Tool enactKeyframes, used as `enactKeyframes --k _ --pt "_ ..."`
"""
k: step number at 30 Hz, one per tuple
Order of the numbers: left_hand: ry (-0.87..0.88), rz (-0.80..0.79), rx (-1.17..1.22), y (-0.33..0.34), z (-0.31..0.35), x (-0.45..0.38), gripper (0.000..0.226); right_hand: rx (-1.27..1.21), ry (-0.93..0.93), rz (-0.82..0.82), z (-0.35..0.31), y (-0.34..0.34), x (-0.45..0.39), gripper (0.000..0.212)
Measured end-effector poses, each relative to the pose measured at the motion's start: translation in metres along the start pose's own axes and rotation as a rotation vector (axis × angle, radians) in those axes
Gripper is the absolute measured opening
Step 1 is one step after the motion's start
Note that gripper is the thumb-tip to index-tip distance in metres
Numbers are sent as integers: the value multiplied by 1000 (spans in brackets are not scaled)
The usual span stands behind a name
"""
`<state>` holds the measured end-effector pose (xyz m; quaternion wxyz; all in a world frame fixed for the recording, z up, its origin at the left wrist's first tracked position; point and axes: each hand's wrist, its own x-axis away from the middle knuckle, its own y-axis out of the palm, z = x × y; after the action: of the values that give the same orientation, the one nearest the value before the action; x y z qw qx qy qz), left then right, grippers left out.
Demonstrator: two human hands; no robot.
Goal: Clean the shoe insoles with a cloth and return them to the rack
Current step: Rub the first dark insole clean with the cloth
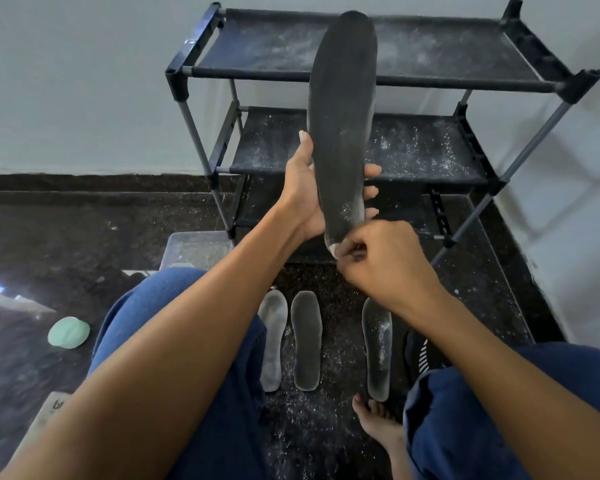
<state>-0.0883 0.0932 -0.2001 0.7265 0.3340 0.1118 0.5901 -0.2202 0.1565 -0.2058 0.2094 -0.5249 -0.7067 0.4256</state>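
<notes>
Dark speckled stone flooring (pixel 66 237) is being shown strewn with pale dust, and against the grey wall a black three-tier shoe rack of metal tubes and fabric shelves (pixel 368 69) is being seen standing, its shelves dusted with white powder. Blue trousers (pixel 222 393) are being worn by the seated person, whose bare foot (pixel 378 424) is resting on the floor between the knees.

A long dark grey insole (pixel 342 116) is being held upright in front of the rack, its toe end reaching up before the top shelf. It is being gripped around its lower half by the left hand (pixel 309 188), the thumb lying along the left edge and the fingertips (pixel 373 169) curling round the right edge. Its heel end is being pinched by the right hand (pixel 378 261), whose fingers are curled tightly; whether anything else is being held there cannot be told.

Three more grey dusty insoles (pixel 305 341) are lying side by side on the floor below the arms, the rightmost set a little apart. A black shoe with white stripes (pixel 420 355) is partly hidden just beside the right knee. A clear plastic container (pixel 194 247) is sitting beside the rack's left leg, and a small pale green rounded object (pixel 69 332) is lying well to the left.
</notes>
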Motion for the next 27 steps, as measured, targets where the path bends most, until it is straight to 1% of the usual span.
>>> enactKeyframes --k 2,4,6,8,11,12,13,16,18,20,22,24,25,26,27 --pt "31 7 5 0 1 -1 85 -91 -11 143 -3 -4 -1 10" --pt "42 15 10 1 1 -2 85 -137 -71 203 -6 -3 -3 15" --pt "29 11 16 2 0 -2 86 -115 -129 176 -6 3 -3 18" --pt "12 12 32 1 0 -1 87 -71 -146 124 -5 6 -2 18" --pt "1 23 12 0 1 0 88 -3 -64 -1 -1 6 0 12" --pt "5 30 -3 0 2 0 88 11 -43 -7 0 5 0 10" --pt "14 41 -14 1 2 1 87 18 -42 31 2 3 0 9" --pt "50 55 7 5 2 2 87 -28 -109 271 3 -6 -5 13" --pt "43 34 12 9 2 3 90 -52 -173 338 4 -9 -14 16" --pt "41 20 -23 11 -1 2 87 -33 -209 302 5 -9 -18 18" --pt "45 24 -86 11 -2 0 85 61 -189 189 6 -5 -18 19" --pt "23 50 -120 10 -3 0 85 202 -91 19 7 -3 -13 15" --pt "8 60 -132 10 -4 0 84 218 -29 -28 8 -5 -10 13" --pt "1 69 -138 11 -4 1 84 196 12 -24 7 -8 -8 11" --pt "5 80 -134 12 -4 0 84 147 19 33 7 -11 -8 10"
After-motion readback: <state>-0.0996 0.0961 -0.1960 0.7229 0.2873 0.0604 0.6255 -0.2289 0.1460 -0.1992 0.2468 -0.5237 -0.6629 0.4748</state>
